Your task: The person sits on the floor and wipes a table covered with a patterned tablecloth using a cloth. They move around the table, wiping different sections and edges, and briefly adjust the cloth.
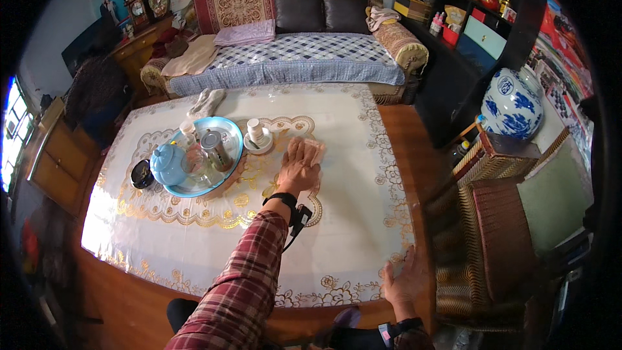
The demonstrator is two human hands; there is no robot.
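Observation:
My left hand point(297, 170) presses down on a pink cloth point(319, 151), its palm over most of it. The cloth lies on a white tablecloth with gold flower patterns point(359, 214). Left of that hand, a white bottle point(254, 129) stands on a small white dish point(265, 147). Farther left is a blue oval tray point(237, 138) bearing a light blue lidded pot point(166, 165), a lidded glass jar point(218, 158) and other glassware. My right hand point(406, 279) is at the table's near right corner, fingers apart, holding nothing.
A black ashtray point(142, 174) sits beside the tray, and a grey-white cloth point(208, 102) lies behind it. Beyond the table stands a sofa point(311, 53). To the right are a woven chair point(500, 233), a blue-and-white porcelain jar point(512, 104) and a black shelf unit point(427, 73).

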